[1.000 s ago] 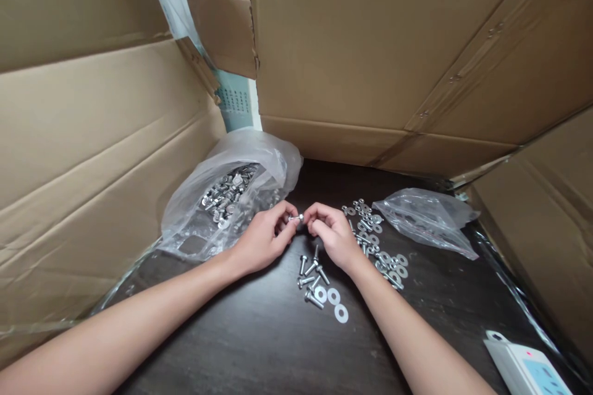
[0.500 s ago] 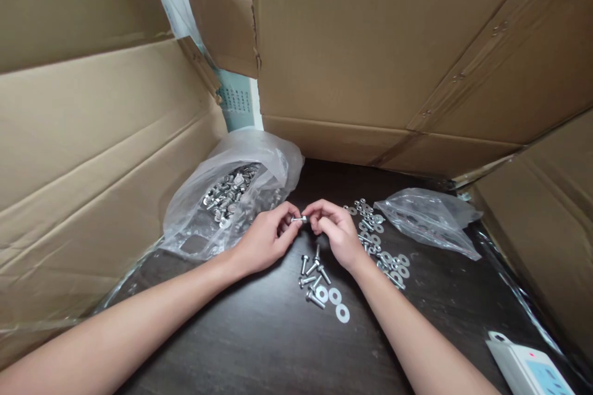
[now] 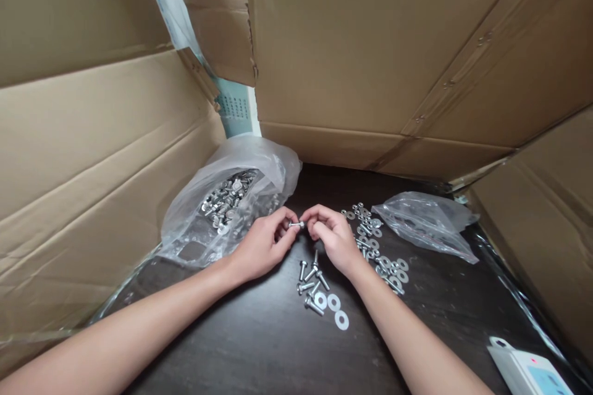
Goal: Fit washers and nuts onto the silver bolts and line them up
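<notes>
My left hand and my right hand meet over a dark table, fingertips pinched on the two ends of one small silver bolt held level between them. Just below the hands lie several loose bolts and three flat washers. To the right of my right hand is a scatter of washers and bolts. An open clear plastic bag full of bolts sits by my left hand.
A second, nearly flat clear bag lies at the right. Cardboard sheets wall in the table at the back, left and right. A white device with a blue panel sits at the lower right corner.
The view has tipped slightly, so everything sits a little lower in frame. Both hands stay pinched on the bolt, with only small finger shifts.
</notes>
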Action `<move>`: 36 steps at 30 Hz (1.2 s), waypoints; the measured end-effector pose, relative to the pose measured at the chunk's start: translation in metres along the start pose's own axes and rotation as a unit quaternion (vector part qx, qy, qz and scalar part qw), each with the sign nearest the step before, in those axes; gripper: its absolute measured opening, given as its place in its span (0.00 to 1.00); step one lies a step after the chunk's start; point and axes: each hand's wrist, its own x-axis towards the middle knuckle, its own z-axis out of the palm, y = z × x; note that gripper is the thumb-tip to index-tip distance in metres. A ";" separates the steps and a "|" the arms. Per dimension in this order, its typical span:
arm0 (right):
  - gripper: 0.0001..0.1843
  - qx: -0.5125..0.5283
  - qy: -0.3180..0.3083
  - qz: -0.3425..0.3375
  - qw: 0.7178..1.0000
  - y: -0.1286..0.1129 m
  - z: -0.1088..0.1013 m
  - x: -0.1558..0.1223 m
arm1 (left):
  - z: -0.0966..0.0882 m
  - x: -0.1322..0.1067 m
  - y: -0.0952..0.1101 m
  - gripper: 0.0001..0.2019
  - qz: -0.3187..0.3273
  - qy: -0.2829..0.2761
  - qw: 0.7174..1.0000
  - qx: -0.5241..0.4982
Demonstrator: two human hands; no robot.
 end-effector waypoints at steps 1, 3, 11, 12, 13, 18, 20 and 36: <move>0.08 -0.005 0.001 0.003 1.000 0.001 0.000 0.000 | 0.000 0.000 0.000 0.06 -0.001 0.000 1.000 -0.001; 0.08 -0.017 0.004 0.007 1.000 0.002 0.001 0.000 | 0.000 0.001 0.000 0.06 -0.002 0.001 1.000 -0.003; 0.06 -0.034 0.004 0.009 0.999 0.002 0.002 0.000 | 0.000 0.000 0.000 0.07 -0.005 0.005 1.000 -0.001; 0.06 -0.028 0.003 0.009 1.000 0.002 0.002 0.000 | 0.000 0.000 0.001 0.06 -0.005 0.004 1.000 -0.002; 0.07 -0.022 0.002 0.008 1.000 0.001 0.002 0.000 | 0.000 0.000 0.001 0.06 -0.005 0.002 1.000 -0.002; 0.09 -0.002 -0.002 0.002 1.000 0.000 0.002 0.000 | -0.001 0.001 0.002 0.06 -0.003 -0.003 1.000 -0.001; 0.08 -0.002 -0.004 0.000 1.000 0.000 0.002 0.000 | -0.001 0.001 0.001 0.06 -0.002 -0.003 1.000 0.000; 0.04 -0.044 -0.002 -0.002 0.999 -0.001 0.004 -0.002 | -0.001 0.000 0.002 0.07 -0.002 0.000 1.000 0.002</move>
